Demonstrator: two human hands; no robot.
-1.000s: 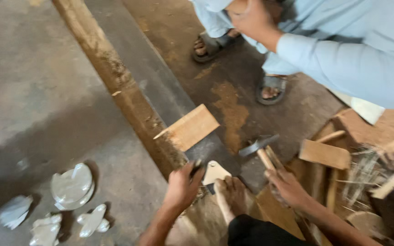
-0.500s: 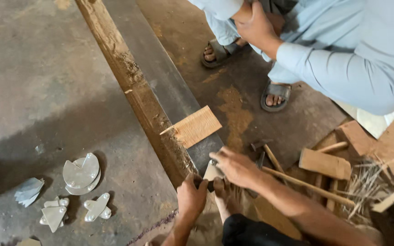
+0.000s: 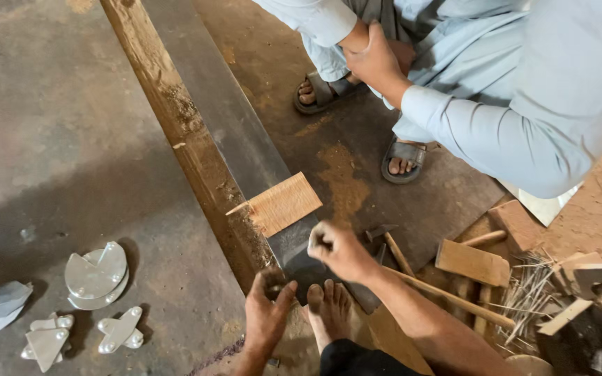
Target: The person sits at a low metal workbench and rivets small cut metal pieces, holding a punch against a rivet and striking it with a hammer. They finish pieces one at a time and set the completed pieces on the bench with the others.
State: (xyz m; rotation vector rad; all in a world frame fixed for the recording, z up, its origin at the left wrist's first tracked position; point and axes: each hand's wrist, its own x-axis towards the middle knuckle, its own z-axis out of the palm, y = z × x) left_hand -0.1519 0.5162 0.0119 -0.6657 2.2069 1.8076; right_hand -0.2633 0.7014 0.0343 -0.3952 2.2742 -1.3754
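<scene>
Between the two hands lies a dark metal slab (image 3: pixel 299 261), flat on the end of a long beam (image 3: pixel 175 104). Left hand (image 3: pixel 267 310) sits at the slab's near left corner, fingers curled and pressed together at its edge; whether they pinch anything small there cannot be told. Right hand (image 3: pixel 336 251) hovers at the slab's right edge, closed into a loose fist, thumb tucked against the fingers; what it grips, if anything, is hidden. A bare foot (image 3: pixel 329 313) rests just below the slab, toes touching its near edge, between the two wrists.

Just beyond the right knuckles, up and left, a wood block (image 3: pixel 281 203) lies tilted on the beam. A hammer (image 3: pixel 388 244) lies just right of the right fist, its handle running away toward the lower right. Farther right are a wooden mallet (image 3: pixel 474 261) and loose sticks (image 3: pixel 531 296).

Well left of the left fingers, shiny metal cutouts (image 3: pixel 95 275) lie on the concrete floor (image 3: pixel 50 139).

Beyond both hands another person (image 3: pixel 524 90) crouches in pale blue clothes and sandals (image 3: pixel 402 154).
</scene>
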